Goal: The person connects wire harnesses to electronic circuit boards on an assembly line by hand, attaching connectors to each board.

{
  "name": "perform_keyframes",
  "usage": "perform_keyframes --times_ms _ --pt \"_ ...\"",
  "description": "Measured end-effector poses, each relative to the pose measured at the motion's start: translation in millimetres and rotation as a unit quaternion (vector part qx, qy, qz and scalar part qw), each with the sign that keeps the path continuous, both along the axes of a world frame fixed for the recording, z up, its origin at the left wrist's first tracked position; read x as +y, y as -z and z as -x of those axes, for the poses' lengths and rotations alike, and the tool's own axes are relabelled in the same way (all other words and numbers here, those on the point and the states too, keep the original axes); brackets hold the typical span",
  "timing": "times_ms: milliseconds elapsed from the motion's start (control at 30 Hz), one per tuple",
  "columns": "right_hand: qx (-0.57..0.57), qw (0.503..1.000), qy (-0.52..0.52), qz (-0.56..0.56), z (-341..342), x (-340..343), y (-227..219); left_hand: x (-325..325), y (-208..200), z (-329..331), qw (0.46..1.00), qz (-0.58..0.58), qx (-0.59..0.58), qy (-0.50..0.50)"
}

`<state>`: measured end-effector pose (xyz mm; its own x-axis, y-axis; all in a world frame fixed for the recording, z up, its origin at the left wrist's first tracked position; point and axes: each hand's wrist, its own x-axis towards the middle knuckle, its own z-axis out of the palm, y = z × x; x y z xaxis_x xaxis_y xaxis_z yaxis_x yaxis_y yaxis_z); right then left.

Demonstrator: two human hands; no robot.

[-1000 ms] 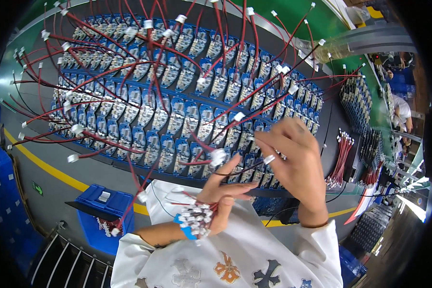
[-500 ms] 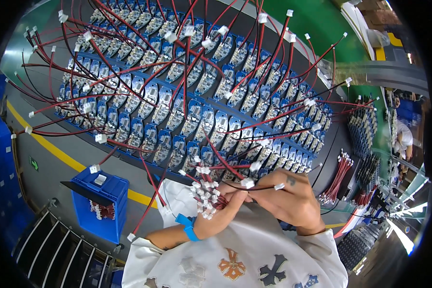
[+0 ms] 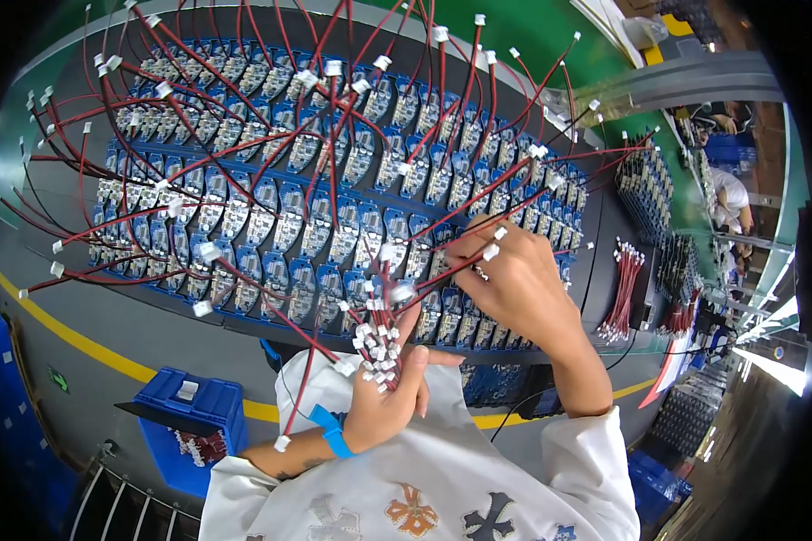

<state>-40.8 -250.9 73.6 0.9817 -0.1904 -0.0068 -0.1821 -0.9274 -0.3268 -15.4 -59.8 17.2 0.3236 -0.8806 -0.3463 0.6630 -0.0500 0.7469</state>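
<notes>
My left hand (image 3: 390, 397) is closed round a bundle of red-and-black wires (image 3: 377, 350) whose white connectors fan out above the palm; its thumb and a finger stick out. Above the bench, my right hand (image 3: 519, 284) is in a pinch, fingertips down at the near rows of blue circuit boards (image 3: 341, 242). A red-and-black wire lead (image 3: 456, 270) with white plugs runs through that pinch; the fingers hide exactly where it meets the board. Many boards carry similar leads that stand up or hang over the edge.
A blue bin (image 3: 180, 451) with wires inside stands on the floor at left. To the right lie a wire bundle (image 3: 621, 293) and stacked circuit boards (image 3: 645, 185). The dark bench (image 3: 54, 194) has a curved near edge. Another person (image 3: 731, 198) is at the far right.
My right hand has moved away from the left, up and forward to the boards with a wire lead. My left hand, still round the bundle, has parted from it. The view has shifted slightly.
</notes>
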Motion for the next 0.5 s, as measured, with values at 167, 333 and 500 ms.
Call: perform_keyframes --times_ms 167,333,500 --pt "0.053 0.998 -0.024 0.026 -6.6 5.2 -8.6 1.7 7.6 6.7 1.000 0.003 0.022 -0.022" --pt "0.120 0.987 -0.081 0.076 -19.8 3.9 -18.3 0.7 8.9 7.4 0.999 0.015 0.022 -0.027" --pt "0.067 0.982 -0.150 0.088 -28.5 0.2 -14.4 4.5 4.5 7.7 0.997 -0.012 0.072 -0.038"
